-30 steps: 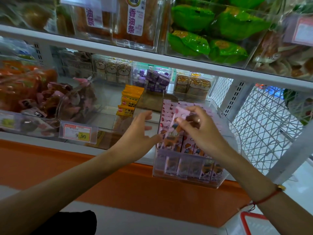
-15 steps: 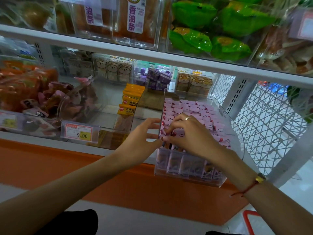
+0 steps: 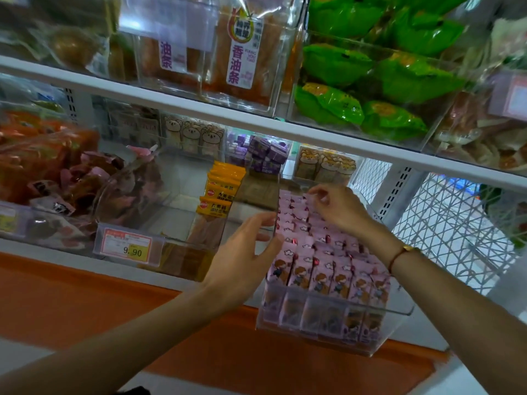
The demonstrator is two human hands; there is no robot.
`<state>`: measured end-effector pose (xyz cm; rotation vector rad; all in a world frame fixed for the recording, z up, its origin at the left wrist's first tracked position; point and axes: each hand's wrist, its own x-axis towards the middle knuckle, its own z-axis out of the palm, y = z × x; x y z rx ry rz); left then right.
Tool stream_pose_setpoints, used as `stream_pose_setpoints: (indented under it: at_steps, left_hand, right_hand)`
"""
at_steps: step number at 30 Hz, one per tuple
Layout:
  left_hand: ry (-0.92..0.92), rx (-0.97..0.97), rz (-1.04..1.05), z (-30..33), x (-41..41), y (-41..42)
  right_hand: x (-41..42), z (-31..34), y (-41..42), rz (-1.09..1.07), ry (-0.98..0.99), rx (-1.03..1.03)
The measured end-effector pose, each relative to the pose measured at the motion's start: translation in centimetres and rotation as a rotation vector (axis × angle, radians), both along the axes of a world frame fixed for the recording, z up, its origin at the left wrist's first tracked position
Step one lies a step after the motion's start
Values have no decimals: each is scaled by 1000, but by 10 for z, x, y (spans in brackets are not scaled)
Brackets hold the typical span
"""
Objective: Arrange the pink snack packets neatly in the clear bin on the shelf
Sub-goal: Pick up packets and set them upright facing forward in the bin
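Note:
A clear bin (image 3: 399, 312) juts out over the front edge of the middle shelf, filled with rows of upright pink snack packets (image 3: 322, 276) printed with a cartoon figure. My left hand (image 3: 242, 252) rests with relaxed fingers against the bin's left wall, about halfway back. My right hand (image 3: 342, 209) reaches over the rear rows, and its thumb and forefinger pinch the top of a pink packet at the back left. My right forearm hides part of the bin's right side.
Yellow snack packets (image 3: 219, 192) stand in the clear bin to the left, with a 9.90 price tag (image 3: 128, 248) further left. Purple boxes (image 3: 266, 155) sit behind. A white wire mesh panel (image 3: 456, 223) closes the shelf's right end. The upper shelf's edge (image 3: 199, 108) hangs overhead.
My right hand set a pink packet into the front rows, then moved back to the rear rows. My left hand stayed by the bin's left wall. The camera came closer.

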<state>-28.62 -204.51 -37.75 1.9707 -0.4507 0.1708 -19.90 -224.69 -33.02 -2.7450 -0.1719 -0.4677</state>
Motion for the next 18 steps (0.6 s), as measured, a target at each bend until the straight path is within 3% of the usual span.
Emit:
stream_pose_setpoints:
  at_steps: [5,10,15,18]
  left_hand:
    - [57,-121,-25,-5,7,1]
    - [113,-172,-77,-3,13,6]
    - [127,-165,-81,-4,15,7]
    - [127,-165,-82,-5,14,7]
  right_hand:
    - [48,-8,3,-16,70,-162]
    - [73,-13,5,-56,140,-166]
    - [81,-18,5,-100,73,30]
    - [76,-17,4,-125,-100,344]
